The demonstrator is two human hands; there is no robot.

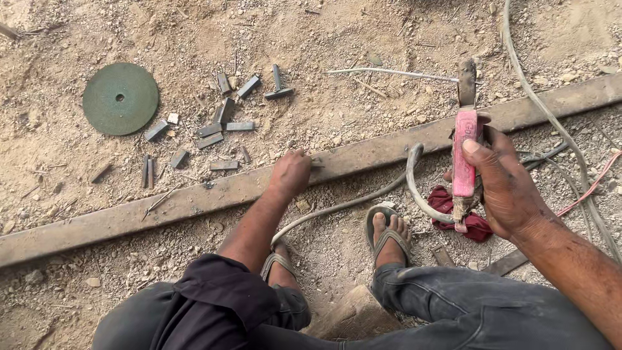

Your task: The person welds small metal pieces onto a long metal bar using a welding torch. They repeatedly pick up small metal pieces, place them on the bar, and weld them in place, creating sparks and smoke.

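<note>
No packages, signs or screens show anywhere on the sandy ground. The only marking is faint raised lettering moulded into the pink handle of the welding holder (pixel 464 154), running lengthwise along its flat face, in the same pink as the plastic.

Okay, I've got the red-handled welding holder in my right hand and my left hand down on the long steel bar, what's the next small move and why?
Probably bring the rod tip down to the small piece under your left hand on the steel bar. The right hand holds the electrode holder up, with the rod pointing left above the bar and well apart from it, so nothing is in contact yet. Whether that piece is already aligned is too small to tell.
</note>
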